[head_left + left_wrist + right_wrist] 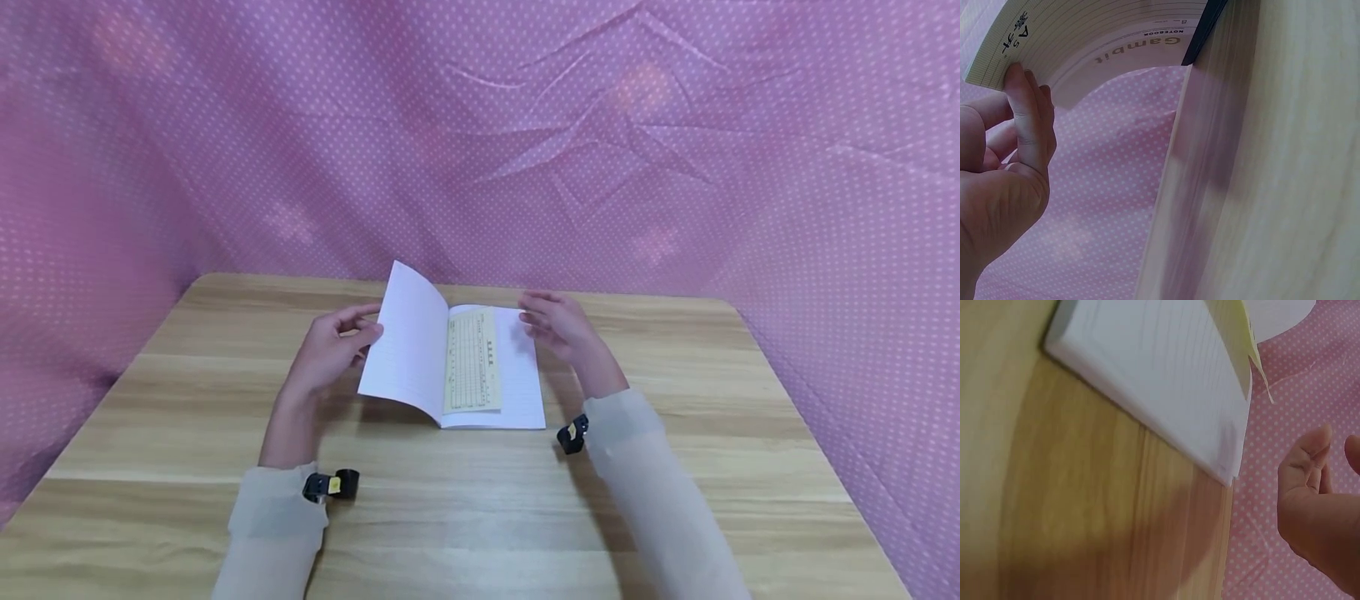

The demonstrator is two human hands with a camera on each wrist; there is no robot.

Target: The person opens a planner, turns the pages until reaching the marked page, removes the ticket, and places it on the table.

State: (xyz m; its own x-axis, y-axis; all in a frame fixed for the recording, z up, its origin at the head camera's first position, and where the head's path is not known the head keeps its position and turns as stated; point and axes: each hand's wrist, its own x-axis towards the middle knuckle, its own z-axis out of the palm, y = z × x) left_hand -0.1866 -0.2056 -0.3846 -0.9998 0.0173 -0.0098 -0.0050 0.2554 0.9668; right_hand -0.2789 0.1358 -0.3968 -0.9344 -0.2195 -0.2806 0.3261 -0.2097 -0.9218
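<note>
A notebook (pixel 521 392) with lined white pages lies spread on the table. Its front part (pixel 408 342) is lifted and bowed, and my left hand (pixel 333 346) pinches the outer edge between thumb and fingers. In the left wrist view the cover (pixel 1141 47) reads "Gambit" and "NOTEBOOK". A pale yellow printed slip (pixel 472 362) rests on the right page near the fold; in the right wrist view one edge of the slip (pixel 1254 356) stands up. My right hand (pixel 558 325) hovers by the page's upper right edge with loosely bent fingers, holding nothing.
The notebook sits toward the far side of a wood-grain table (pixel 465 517). Pink dotted cloth (pixel 480 150) hangs behind the table and along both sides. A small black camera is strapped at each wrist, the left one (pixel 333 485) close above the tabletop.
</note>
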